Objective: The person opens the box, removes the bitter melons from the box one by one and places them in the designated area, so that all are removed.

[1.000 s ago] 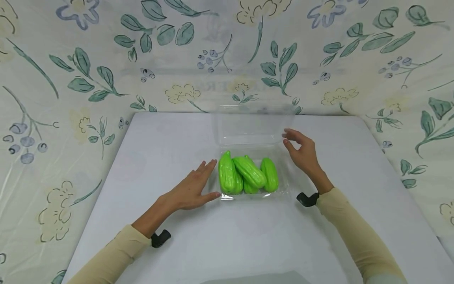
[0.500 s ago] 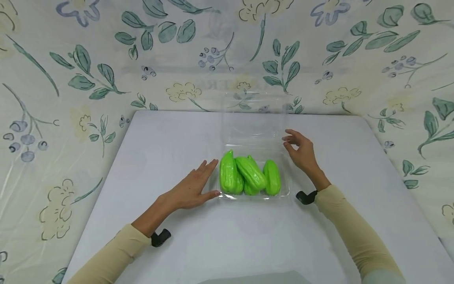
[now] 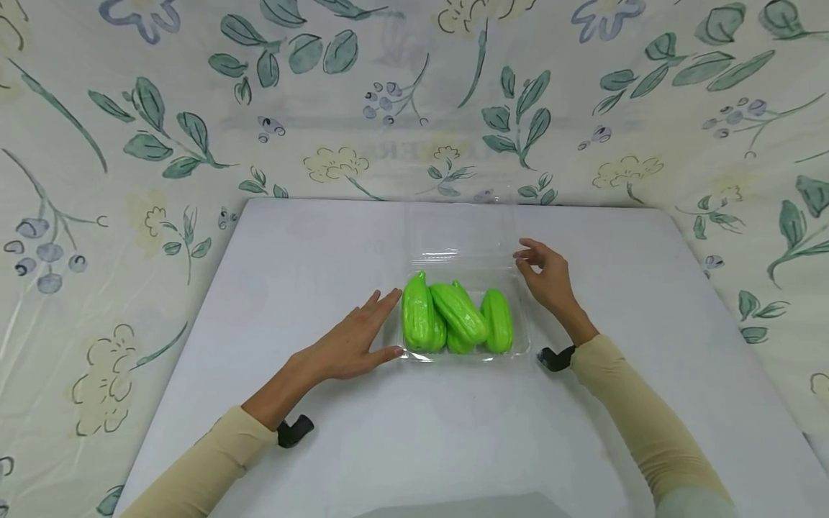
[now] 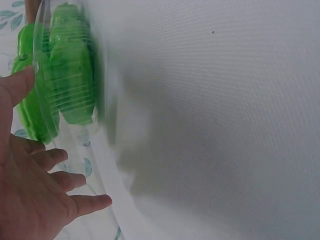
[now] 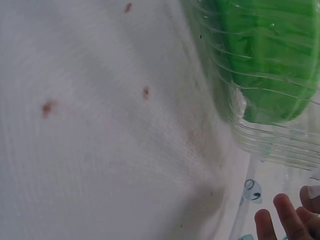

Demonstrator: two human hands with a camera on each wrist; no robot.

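Observation:
A clear plastic clamshell box [image 3: 463, 359] stands on the white table with its see-through lid [image 3: 463, 232] folded back behind it. Several glossy, ridged, gourd-shaped green pieces [image 3: 458, 316] lie in its base. My left hand [image 3: 346, 345] is at the box's left side, fingers spread and straight; in the left wrist view the thumb [image 4: 19, 85] is right at the rim. Beside the rear right corner, my right hand [image 3: 550, 277] has its fingers and thumb slightly bent with a gap between them. In the right wrist view, the fingers [image 5: 287, 220] appear past the box's ribbed corner.
The white tabletop [image 3: 363, 439] extends around the box. A floral-patterned sheet [image 3: 388, 93] hangs behind the table and along its sides. Black wrist-camera mounts [image 3: 296, 432] project from both sleeves. Small reddish marks [image 5: 48, 107] show on the white surface.
The clear lid has tipped farther back, away from the person. The right hand has shifted very slightly, while the left hand stays at the box's side.

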